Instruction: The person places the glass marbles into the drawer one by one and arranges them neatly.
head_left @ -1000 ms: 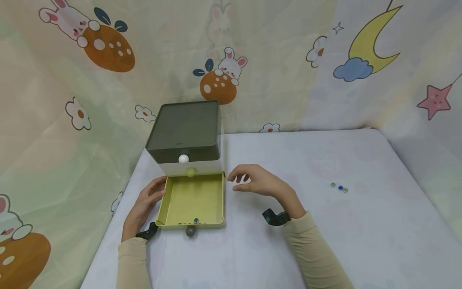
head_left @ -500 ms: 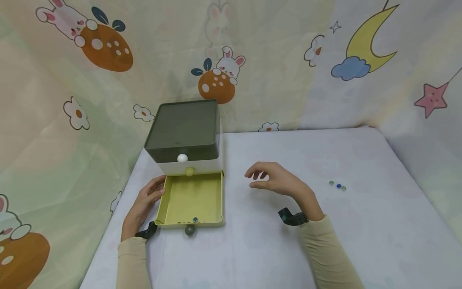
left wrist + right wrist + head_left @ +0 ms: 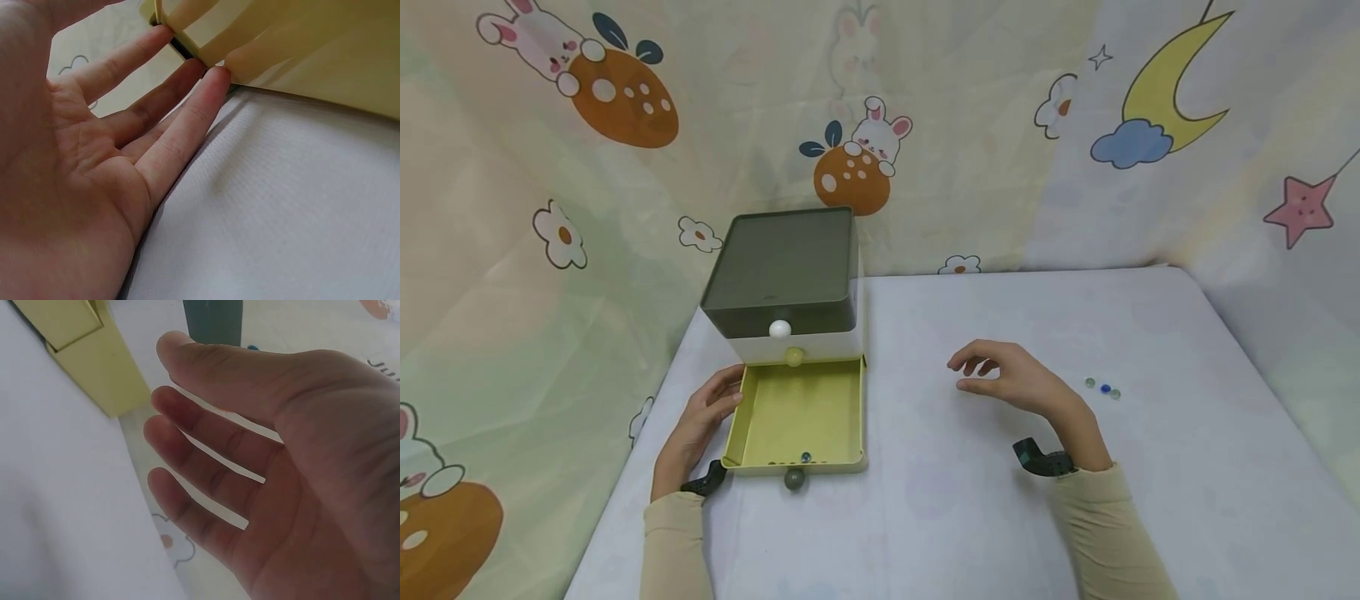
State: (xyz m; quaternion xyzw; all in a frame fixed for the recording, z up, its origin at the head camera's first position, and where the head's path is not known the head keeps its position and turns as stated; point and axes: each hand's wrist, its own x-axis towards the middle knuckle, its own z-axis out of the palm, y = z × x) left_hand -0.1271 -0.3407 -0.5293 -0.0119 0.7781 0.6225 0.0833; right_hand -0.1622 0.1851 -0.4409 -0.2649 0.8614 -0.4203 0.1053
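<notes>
A small chest of drawers [image 3: 778,258] with a dark green top stands at the back left, its yellow-green bottom drawer [image 3: 805,408] pulled out. Near the drawer's front wall lies a small marble [image 3: 806,457], beside several tiny dark spots. My left hand [image 3: 696,425] is at the drawer's left side; in the left wrist view its extended fingertips touch the yellow wall [image 3: 300,56]. Over the table to the right of the drawer, my right hand [image 3: 1018,383] hovers with loosely bent fingers and nothing between them. Farther right, two greenish marbles [image 3: 1090,382] flank a blue marble [image 3: 1105,389].
A white cloth covers the table [image 3: 925,517]. Round knobs stick out in front of the chest: a white knob [image 3: 780,329], a yellow-green knob [image 3: 794,357] and a dark green knob [image 3: 794,479]. A patterned curtain [image 3: 970,167] hangs behind and along the sides.
My right hand has moved rightward, from beside the drawer toward the loose marbles. The left hand and the drawer have stayed in place.
</notes>
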